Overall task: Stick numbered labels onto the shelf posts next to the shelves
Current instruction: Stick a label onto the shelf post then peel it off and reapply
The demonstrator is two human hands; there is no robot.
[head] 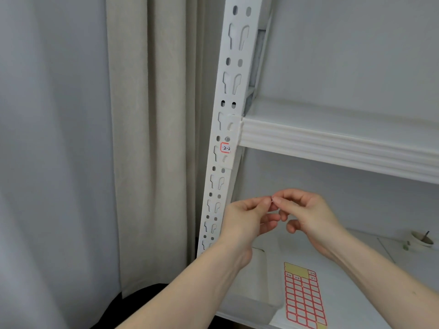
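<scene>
A white slotted shelf post (pixel 228 96) runs up the middle of the view. A red-bordered label (pixel 225 147) marked "2-2" is stuck on it just below the upper shelf (pixel 332 143). My left hand (pixel 247 217) and my right hand (pixel 306 212) meet fingertip to fingertip in front of the post, above the lower shelf (pixel 344 281). They pinch something tiny between them, too small to make out. A sheet of red-bordered labels (pixel 304 298) lies flat on the lower shelf below my hands, with a few labels written on near its top.
Beige and grey curtains (pixel 133 138) hang to the left of the post. A small cup (pixel 421 238) with a stick in it stands at the back right of the lower shelf. A white box (pixel 259 269) sits on that shelf by the post.
</scene>
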